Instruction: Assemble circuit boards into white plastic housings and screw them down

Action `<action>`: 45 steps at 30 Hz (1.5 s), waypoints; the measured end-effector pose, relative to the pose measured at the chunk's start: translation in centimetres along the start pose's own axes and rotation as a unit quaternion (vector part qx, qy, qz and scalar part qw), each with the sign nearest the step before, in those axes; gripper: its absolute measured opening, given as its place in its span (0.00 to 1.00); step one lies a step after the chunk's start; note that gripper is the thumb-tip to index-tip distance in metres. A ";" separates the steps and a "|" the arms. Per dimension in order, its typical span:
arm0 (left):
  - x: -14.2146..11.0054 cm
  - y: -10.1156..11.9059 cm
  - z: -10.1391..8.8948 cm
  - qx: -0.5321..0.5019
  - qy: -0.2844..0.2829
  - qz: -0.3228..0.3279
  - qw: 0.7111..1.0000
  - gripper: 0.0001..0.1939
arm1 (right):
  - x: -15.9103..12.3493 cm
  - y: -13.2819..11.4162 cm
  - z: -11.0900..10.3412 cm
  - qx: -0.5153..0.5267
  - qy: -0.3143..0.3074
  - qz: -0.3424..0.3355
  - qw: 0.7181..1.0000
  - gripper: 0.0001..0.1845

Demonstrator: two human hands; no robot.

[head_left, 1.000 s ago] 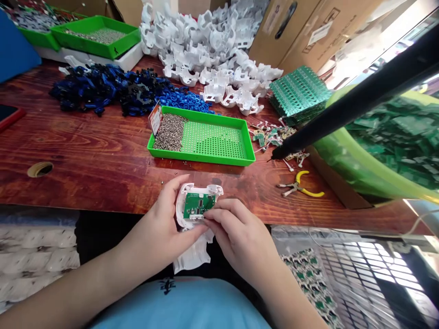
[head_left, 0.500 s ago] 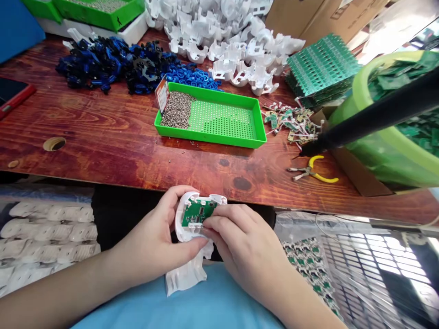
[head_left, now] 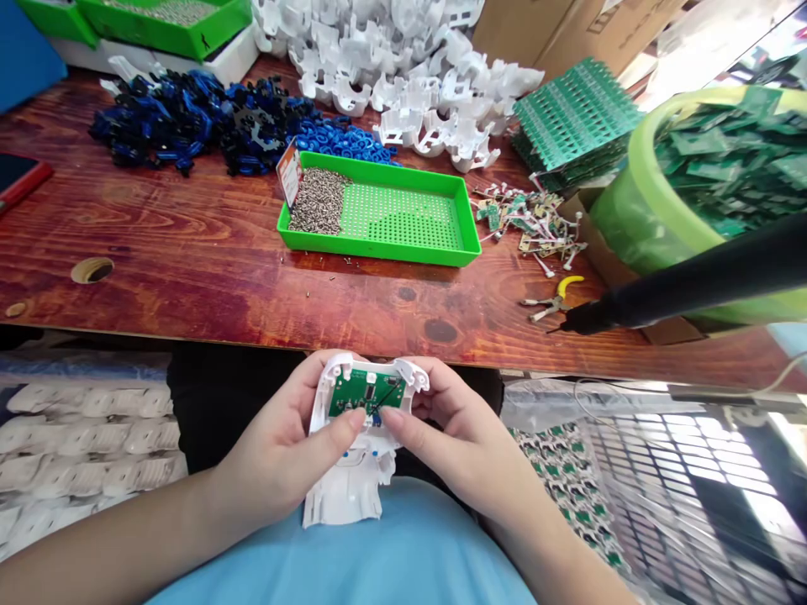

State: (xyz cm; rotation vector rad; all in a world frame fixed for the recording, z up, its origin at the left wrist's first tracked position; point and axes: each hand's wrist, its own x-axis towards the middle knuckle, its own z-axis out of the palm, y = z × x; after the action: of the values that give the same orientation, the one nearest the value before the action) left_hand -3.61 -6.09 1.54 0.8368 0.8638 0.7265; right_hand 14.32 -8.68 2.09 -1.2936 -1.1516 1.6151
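Below the table's front edge, over my lap, I hold a white plastic housing (head_left: 345, 491) with a small green circuit board (head_left: 364, 395) seated in its upper end. My left hand (head_left: 287, 449) wraps the housing's left side, its thumb pressed on the board's lower edge. My right hand (head_left: 457, 437) grips the right side, thumb meeting the left thumb at the board. A thin dark wire crosses the board. Both hands are closed on the housing.
On the wooden table (head_left: 189, 277) lie a green tray (head_left: 403, 252) with a heap of small screws (head_left: 319, 202), a pile of blue and black parts (head_left: 189, 130), white housings (head_left: 403, 76), stacked green boards (head_left: 573, 118), yellow-handled pliers (head_left: 558, 298) and a black tool (head_left: 687, 281). A lime tub (head_left: 636, 210) holds boards.
The housing dropped lower toward my lap and turned to face me squarely. My right hand shifted from covering the board to gripping its right side; both thumbs now meet on it.
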 end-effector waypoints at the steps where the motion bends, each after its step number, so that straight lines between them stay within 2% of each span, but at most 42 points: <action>1: -0.1 -0.1 -0.1 -0.002 -0.001 0.007 1.000 0.13 | 0.1 0.0 0.1 0.049 -0.001 0.011 0.999 0.12; 5: -0.1 -0.4 -0.3 0.017 0.001 0.018 1.000 0.14 | 0.4 -0.2 0.5 0.115 0.026 0.029 0.993 0.09; 10: -0.1 -0.1 0.3 0.020 0.048 0.006 0.999 0.13 | 0.8 0.1 0.6 0.134 0.033 0.011 0.990 0.10; 14: 0.1 0.3 0.6 -0.011 0.070 -0.043 0.997 0.15 | 1.4 0.7 0.5 0.124 0.024 0.002 0.992 0.10; 16: 0.3 0.5 0.3 -0.042 0.055 -0.080 0.994 0.14 | 1.7 0.9 0.4 0.137 0.016 0.012 0.990 0.11; 20: 0.7 0.7 -0.7 -0.140 -0.033 -0.099 0.985 0.15 | 1.8 0.7 0.4 0.160 0.005 0.023 0.987 0.11; 22: 0.7 0.8 -1.2 -0.177 -0.061 -0.106 0.977 0.15 | 1.6 0.4 0.3 0.119 -0.001 0.022 0.993 0.11; 24: 0.6 1.0 -1.7 -0.188 -0.067 -0.121 0.972 0.16 | 1.5 0.0 -0.2 0.032 0.002 0.010 0.999 0.13; 26: 0.5 1.2 -2.1 -0.192 -0.069 -0.125 0.971 0.17 | 1.6 -0.8 -1.0 -0.078 0.040 -0.035 0.996 0.14; 28: 0.3 1.5 -2.4 -0.198 -0.064 -0.127 0.970 0.17 | 2.2 -1.9 -1.7 -0.171 0.107 -0.111 0.973 0.14; 31: 0.1 1.7 -2.8 -0.211 -0.050 -0.143 0.966 0.17 | 4.5 -4.3 -2.2 -0.273 0.175 -0.210 0.922 0.11; 34: 0.0 1.5 -3.3 -0.231 -0.056 -0.159 0.958 0.18 | 8.4 -7.3 -1.8 -0.417 0.197 -0.269 0.846 0.10; 36: -0.2 1.1 -3.8 -0.246 -0.069 -0.166 0.952 0.18 | 11.7 -9.4 -1.4 -0.530 0.203 -0.257 0.782 0.10; 38: -0.5 0.7 -4.5 -0.257 -0.096 -0.157 0.949 0.22 | 15.5 -11.3 -1.2 -0.615 0.199 -0.197 0.737 0.11; 42: -1.0 0.6 -5.7 -0.242 -0.162 -0.116 0.950 0.37 | 23.4 -14.1 -1.7 -0.666 0.166 -0.143 0.713 0.10; 45: -1.4 0.4 -6.7 -0.241 -0.157 -0.107 0.952 0.40 | 28.2 -15.0 -2.0 -0.700 0.108 -0.133 0.693 0.09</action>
State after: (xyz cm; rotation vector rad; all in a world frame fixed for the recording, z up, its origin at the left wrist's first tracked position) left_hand -10.10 -4.90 -0.21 0.3948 0.4497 0.5590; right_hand 10.89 22.67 7.76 -1.9083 -2.3932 0.0536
